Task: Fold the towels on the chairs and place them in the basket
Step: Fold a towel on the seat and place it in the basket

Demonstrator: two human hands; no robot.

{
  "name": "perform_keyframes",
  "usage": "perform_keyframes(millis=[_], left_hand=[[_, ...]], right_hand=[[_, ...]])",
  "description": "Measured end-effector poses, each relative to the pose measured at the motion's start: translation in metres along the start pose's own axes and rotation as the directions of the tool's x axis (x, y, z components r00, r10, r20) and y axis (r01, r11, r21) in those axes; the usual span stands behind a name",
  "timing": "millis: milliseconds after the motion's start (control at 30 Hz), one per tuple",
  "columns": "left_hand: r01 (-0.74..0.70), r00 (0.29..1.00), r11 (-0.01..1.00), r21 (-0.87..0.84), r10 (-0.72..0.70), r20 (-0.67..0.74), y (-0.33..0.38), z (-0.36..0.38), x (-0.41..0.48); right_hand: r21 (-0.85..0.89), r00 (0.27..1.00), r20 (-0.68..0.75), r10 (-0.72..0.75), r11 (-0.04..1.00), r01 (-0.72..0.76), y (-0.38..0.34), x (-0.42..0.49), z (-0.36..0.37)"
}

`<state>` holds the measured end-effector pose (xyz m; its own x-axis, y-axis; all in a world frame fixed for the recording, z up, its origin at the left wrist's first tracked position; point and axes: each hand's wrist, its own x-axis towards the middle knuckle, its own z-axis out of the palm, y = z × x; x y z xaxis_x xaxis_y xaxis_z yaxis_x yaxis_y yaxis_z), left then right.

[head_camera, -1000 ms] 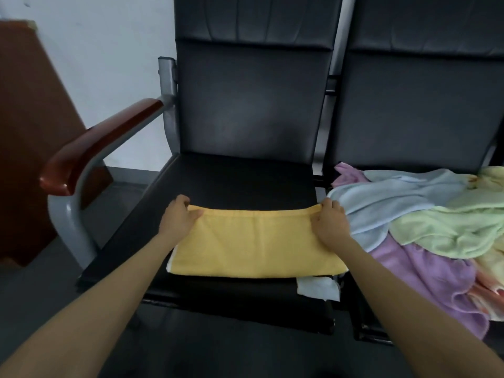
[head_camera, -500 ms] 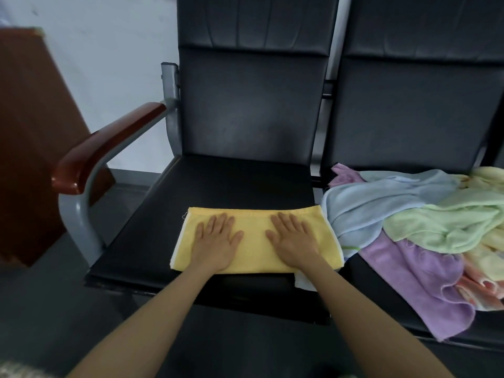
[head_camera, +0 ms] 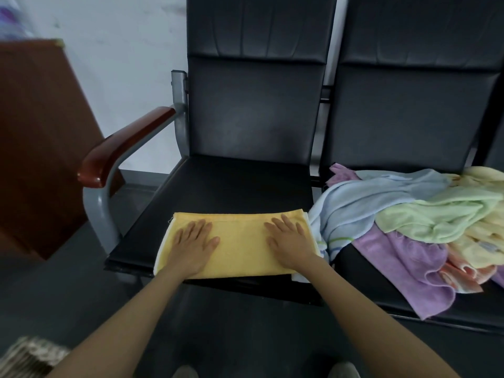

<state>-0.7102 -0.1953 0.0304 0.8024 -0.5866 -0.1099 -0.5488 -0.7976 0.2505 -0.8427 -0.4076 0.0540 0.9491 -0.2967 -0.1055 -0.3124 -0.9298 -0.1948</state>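
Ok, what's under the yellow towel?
The black chair seat. A white edge peeks out beneath the yellow towel; whether that is its lining or another cloth is hidden.

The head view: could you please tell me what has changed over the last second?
The left hand and right hand let go of the far corners of the folded yellow towel, slid inward and now press flat on it. The towel stayed on the black chair seat; the pile of pastel towels beside it is unchanged.
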Motion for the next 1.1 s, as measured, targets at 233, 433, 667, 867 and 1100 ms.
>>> perform_keyframes(millis=[233,433,667,867,1100], left_hand=[[0.208,0.92,0.908,-0.363,-0.308,-0.242,-0.015,-0.017,-0.004],[0.549,0.816,0.806,-0.223,-0.575,-0.069,-0.029,-0.032,-0.006],[0.295,0.921,0.801,-0.521,-0.384,-0.068,-0.028,-0.046,-0.009],[-0.015,0.951,0.613,-0.79,-0.236,-0.202,0.017,-0.09,-0.014],[-0.054,0.996,0.679,-0.732,-0.018,-0.09,0.091,-0.082,-0.009]], right_hand=[[0.085,0.997,0.062,0.051,0.995,-0.056,0.001,-0.008,0.022],[0.065,0.997,0.052,0.059,0.996,-0.063,0.0,-0.007,0.024],[0.066,0.996,0.062,0.062,0.996,-0.066,-0.002,-0.005,0.02],[-0.01,0.998,0.035,0.045,0.999,-0.045,-0.004,-0.004,0.011],[-0.018,0.998,0.04,0.046,0.999,-0.046,-0.011,-0.001,0.01]])
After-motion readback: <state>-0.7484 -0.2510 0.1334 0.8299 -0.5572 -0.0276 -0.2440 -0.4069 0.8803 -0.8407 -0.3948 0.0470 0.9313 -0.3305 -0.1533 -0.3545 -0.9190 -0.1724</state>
